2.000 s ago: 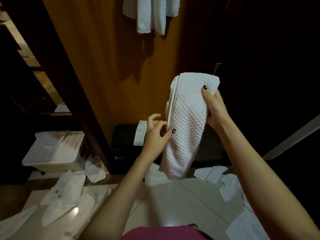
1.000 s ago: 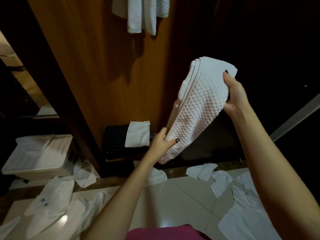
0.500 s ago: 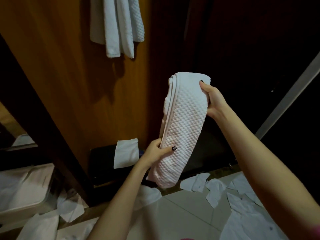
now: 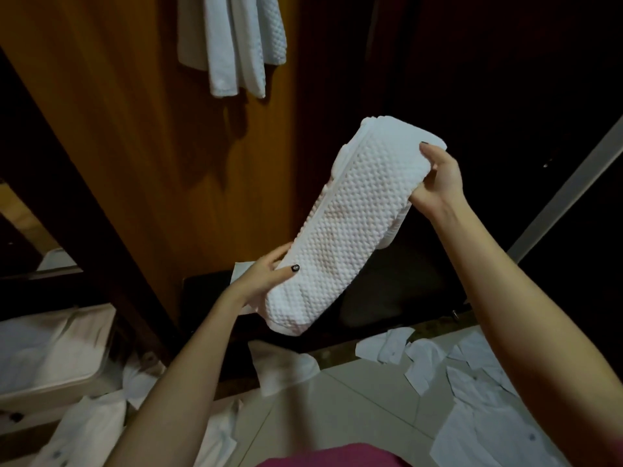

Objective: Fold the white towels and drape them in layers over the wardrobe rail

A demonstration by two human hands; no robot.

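A folded white waffle-weave towel is held slanted in front of the open wardrobe, its upper end to the right. My right hand grips that upper end, fingers wrapped over the fold. My left hand holds the lower end from the left, thumb on the front face. Other white towels hang in layers at the top, against the wooden wardrobe panel; the rail itself is out of view.
A beige bin stands at the lower left. White garments and cloth pieces lie scattered on the tiled floor. A dark case sits in the wardrobe bottom. A grey door frame edge slants at right.
The towel has tilted further to a slant, its upper end to the right. The view has swung, bringing the hanging towels lower and nearer. Both hands keep their hold.
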